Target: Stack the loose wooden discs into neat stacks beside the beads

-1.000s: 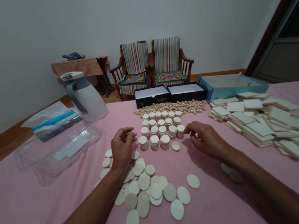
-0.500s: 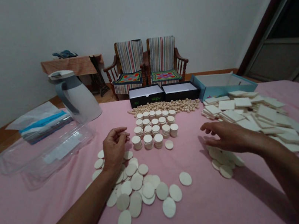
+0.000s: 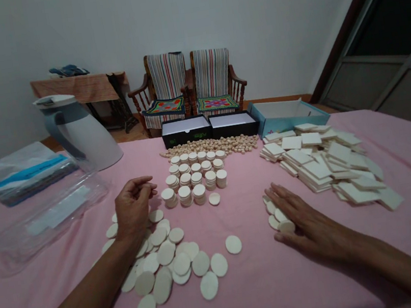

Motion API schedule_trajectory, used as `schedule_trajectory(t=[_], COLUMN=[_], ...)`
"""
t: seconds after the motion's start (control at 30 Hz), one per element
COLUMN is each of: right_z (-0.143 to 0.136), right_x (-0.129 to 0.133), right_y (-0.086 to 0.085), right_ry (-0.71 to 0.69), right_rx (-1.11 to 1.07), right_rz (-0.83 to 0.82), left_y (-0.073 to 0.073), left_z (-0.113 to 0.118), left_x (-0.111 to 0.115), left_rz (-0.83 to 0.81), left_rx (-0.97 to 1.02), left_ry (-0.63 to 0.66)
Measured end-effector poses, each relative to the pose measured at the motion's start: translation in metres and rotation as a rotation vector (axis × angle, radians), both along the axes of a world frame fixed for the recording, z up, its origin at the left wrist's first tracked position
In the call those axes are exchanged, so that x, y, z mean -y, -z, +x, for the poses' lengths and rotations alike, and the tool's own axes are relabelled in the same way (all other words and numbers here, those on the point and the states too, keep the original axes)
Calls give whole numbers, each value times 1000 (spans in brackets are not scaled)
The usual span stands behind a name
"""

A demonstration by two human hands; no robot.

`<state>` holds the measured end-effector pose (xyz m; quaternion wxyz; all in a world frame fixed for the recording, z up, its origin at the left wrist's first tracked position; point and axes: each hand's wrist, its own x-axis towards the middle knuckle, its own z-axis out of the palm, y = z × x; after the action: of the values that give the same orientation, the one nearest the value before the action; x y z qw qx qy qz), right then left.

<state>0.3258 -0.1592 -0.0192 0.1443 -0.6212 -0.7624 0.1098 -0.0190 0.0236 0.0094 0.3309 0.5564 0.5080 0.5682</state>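
My left hand (image 3: 134,206) hovers above the left edge of a loose pile of pale round wooden discs (image 3: 166,252). Its fingers are loosely bent and a little apart; no object shows in them. Just right of its fingertips stand short disc stacks (image 3: 185,194) in several rows, with a single disc (image 3: 214,199) at the front row's right end. On the right, my right hand (image 3: 308,221) lies with fingers stretched out beside a smaller group of discs (image 3: 276,215), its palm side against them and covering part of the group.
Square pale tiles (image 3: 315,163) lie heaped at the right. Behind the stacks are small wooden beads (image 3: 219,145), black boxes (image 3: 187,132) and a blue box (image 3: 288,116). A jug (image 3: 87,135), a packet (image 3: 31,177) and clear plastic trays (image 3: 59,212) occupy the left of the pink cloth (image 3: 256,285).
My right hand has come down and turned, its fingers now flat along the small disc group, which sits more bunched. The view has shifted to the right. My left hand keeps its pose.
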Motion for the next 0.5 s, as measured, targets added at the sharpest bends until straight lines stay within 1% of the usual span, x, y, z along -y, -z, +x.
schedule_trajectory(t=[0.17, 0.37, 0.5], right_z=[-10, -17, -16], right_x=[-31, -68, -92], right_y=[0, 3, 2], right_ry=[-26, -65, -142], right_rx=[-44, -193, -249], right_rz=[34, 192, 221], left_y=[2, 2, 0], left_z=[-2, -2, -2], left_x=[-2, -2, -1], left_rz=[8, 19, 16], left_rx=[-12, -15, -16], left_ry=[-32, -62, -68])
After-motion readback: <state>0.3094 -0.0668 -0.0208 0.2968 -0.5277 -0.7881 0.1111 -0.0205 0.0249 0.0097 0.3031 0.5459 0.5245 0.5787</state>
